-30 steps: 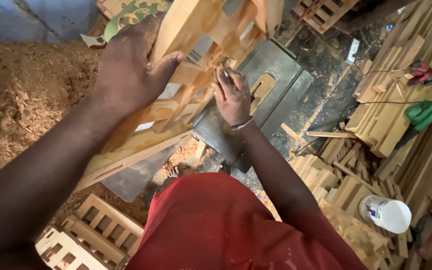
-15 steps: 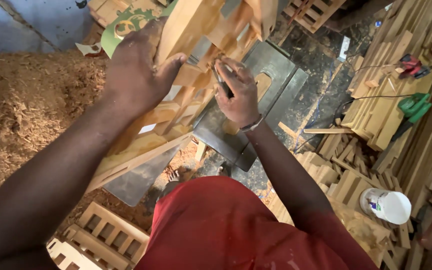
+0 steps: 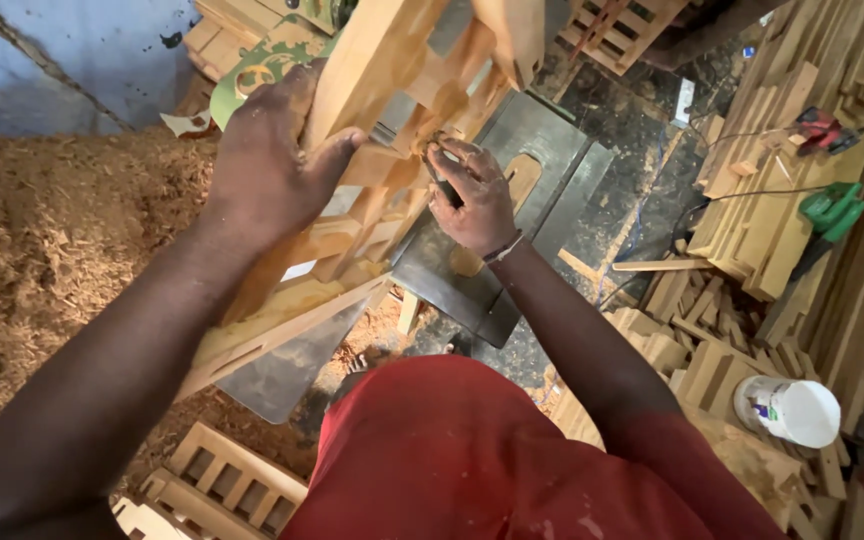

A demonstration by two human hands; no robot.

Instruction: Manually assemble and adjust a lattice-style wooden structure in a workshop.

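Since a moment ago, the right hand [image 3: 472,195] has slid up along the wood, and it now sits higher, close to the left hand [image 3: 267,165]. The left hand has hardly moved.

There is only one view, from the head camera looking down.

The left hand is spread wide and grips the wooden frame [image 3: 352,200], with the thumb hooked around one bar. The right hand is curled tight around a small dark tool [image 3: 442,180] and presses its tip onto the wood. I cannot tell what kind of tool it is.

The wooden frame is light yellow-brown. It is made of long bars with short cross pieces between them, like a little ladder. It leans at a slant over a grey metal table [image 3: 542,180] that has a slot cut in it. The frame's low end points toward the person's red shirt [image 3: 452,460].

A big heap of sawdust [image 3: 42,250] lies to the left. Another slatted frame [image 3: 222,480] lies low down, near the shirt. Stacks of cut wood pieces [image 3: 752,210] fill the right side. A green power tool [image 3: 832,210] rests on the stacks. A white tub [image 3: 787,410] lies on its side among the wood, low on the right.
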